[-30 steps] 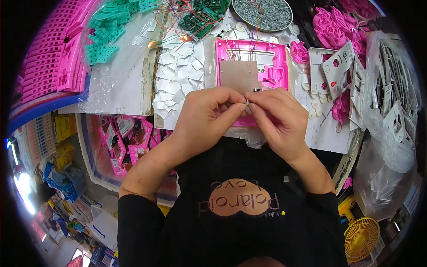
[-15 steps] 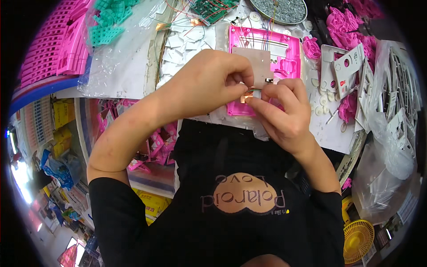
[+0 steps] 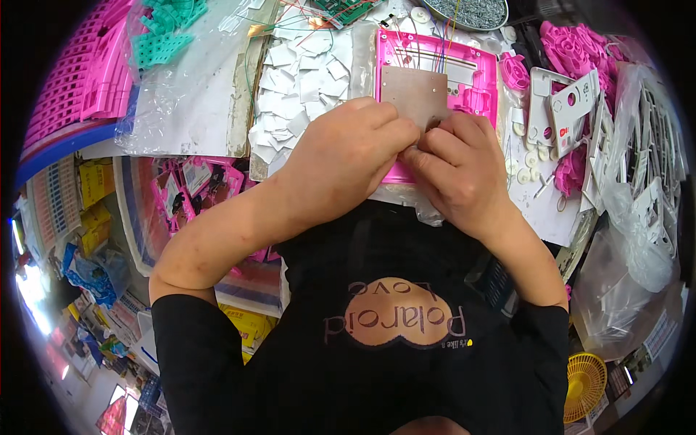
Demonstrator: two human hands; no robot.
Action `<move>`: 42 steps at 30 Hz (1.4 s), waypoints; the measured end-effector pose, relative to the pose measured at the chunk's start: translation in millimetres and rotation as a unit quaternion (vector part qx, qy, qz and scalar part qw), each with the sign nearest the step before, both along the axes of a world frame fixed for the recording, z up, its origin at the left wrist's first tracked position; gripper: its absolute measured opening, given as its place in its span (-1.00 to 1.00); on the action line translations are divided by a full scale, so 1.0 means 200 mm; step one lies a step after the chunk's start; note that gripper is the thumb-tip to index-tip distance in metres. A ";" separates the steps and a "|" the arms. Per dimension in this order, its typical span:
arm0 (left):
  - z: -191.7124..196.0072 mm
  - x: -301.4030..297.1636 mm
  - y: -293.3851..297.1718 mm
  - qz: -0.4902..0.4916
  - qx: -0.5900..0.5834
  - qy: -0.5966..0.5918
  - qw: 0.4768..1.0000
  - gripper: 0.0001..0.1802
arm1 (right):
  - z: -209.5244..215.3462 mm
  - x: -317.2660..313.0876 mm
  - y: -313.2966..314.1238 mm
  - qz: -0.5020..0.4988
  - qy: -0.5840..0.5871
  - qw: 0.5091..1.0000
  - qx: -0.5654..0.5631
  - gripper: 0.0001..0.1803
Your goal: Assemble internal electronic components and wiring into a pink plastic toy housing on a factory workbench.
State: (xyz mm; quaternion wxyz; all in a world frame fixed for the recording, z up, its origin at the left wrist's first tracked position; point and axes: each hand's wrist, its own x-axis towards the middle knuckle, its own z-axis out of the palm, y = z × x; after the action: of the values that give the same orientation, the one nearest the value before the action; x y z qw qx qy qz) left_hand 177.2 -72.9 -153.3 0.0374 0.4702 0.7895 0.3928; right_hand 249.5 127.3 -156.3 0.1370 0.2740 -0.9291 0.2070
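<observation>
My left hand [image 3: 355, 152] and my right hand [image 3: 460, 167] meet at the near edge of a brown circuit board [image 3: 413, 90]. Fingers of both are bent and pressed together, with the fingertips almost touching; whatever lies between them is hidden. Beneath the board is a pink plastic casing [image 3: 488, 80], open side up. Several thin wires [image 3: 442, 47] run away from the board's far side over the casing. My hands cover the casing's near part, where only a strip of pink shows.
White paper pieces [image 3: 293, 90] lie left of the casing. A round tray of small metal parts [image 3: 471, 13] and a green circuit board [image 3: 344, 9] stand behind. Pink parts [image 3: 573, 47], white panels [image 3: 573, 109] and a plastic bag [image 3: 623, 268] are at right; a pink basket [image 3: 61, 80] at left.
My hands have drawn closer together, with the left fingers lower and tighter. The copper-coloured piece and thin wire that showed between them are now covered. The view has shifted slightly.
</observation>
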 end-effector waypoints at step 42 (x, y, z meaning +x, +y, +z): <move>0.06 -0.16 0.09 0.082 0.101 -0.421 0.898 -0.77 | 0.14 0.09 -0.05 -0.017 -0.133 0.990 0.044 -0.50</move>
State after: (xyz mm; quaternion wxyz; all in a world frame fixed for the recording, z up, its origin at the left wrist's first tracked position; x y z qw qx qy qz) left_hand 145.0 -55.1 -141.1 0.2868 0.1961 0.6918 0.6330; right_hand 267.5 117.1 -129.0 0.0031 0.2342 -0.9517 0.1983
